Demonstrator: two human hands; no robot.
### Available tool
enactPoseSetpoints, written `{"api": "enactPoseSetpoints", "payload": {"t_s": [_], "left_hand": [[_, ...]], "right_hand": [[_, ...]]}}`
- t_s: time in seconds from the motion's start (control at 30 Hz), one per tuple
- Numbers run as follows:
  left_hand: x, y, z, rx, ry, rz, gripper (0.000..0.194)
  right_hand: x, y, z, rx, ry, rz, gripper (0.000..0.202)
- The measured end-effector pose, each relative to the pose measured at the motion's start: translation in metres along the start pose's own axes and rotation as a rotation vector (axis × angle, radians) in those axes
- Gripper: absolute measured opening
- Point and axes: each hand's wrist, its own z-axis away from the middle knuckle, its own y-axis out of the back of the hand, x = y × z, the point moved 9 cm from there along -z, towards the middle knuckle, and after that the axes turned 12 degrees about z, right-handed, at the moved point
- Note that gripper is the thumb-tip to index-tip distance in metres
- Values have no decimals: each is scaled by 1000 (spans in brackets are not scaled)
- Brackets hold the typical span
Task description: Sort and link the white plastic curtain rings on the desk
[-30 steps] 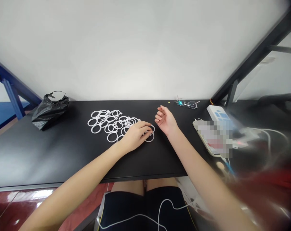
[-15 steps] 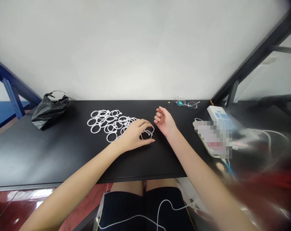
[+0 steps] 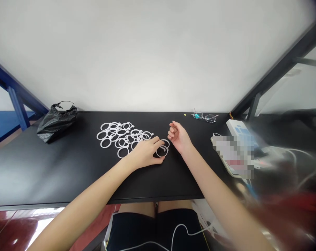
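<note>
Several white rings (image 3: 106, 143) lie overlapping on the black table (image 3: 82, 174), left of centre. My left hand (image 3: 148, 152) rests at the right side of this pile, its fingers and thumb curved around the left side of a separate pair of white rings (image 3: 162, 151). A gap shows between thumb and fingers, and the fingertips are at the rings' edges. To the right of that pair, my right hand (image 3: 179, 137) is raised over the table with its fingers curled in; whether anything is between them is too small to tell.
A crumpled black plastic bag (image 3: 57, 120) sits at the back left. Round eyeglasses (image 3: 210, 119) lie near the wall. To the right are a white box (image 3: 238, 130), a phone (image 3: 232, 172) with a blurred-out area, and white cables (image 3: 291, 150).
The thumb and fingers of my left hand have drawn closer together around the pair of rings. My right hand keeps about the same pose. The whole view has shifted slightly.
</note>
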Motion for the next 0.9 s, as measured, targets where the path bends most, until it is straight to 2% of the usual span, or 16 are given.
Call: {"api": "enactPoseSetpoints", "payload": {"t_s": [0.1, 0.17, 0.23, 0.3, 0.4, 0.5, 0.73, 0.9], "left_hand": [[-8, 19, -3, 149, 55, 280, 39], [-28, 27, -3, 250, 196, 606, 36], [-50, 23, -2, 300, 385, 978, 34], [-63, 12, 1, 322, 544, 1314, 37], [-71, 4, 4, 387, 667, 1593, 35], [-74, 1, 6, 420, 699, 1656, 30], [-76, 2, 6, 423, 680, 1600, 30], [-74, 8, 4, 403, 639, 1493, 33]], "right_hand": [[-5, -2, 3, -2, 58, 58, 23], [-12, -6, 7, 2, 148, 157, 25], [-16, -13, 13, -7, 210, 290, 27], [-13, -24, 20, -63, 219, 367, 28], [-7, -39, 30, -156, 252, 427, 30], [-1, -50, 37, -239, 302, 542, 29], [-2, -44, 40, -100, 370, 615, 23], [2, -39, 35, -45, 324, 564, 25]]}}
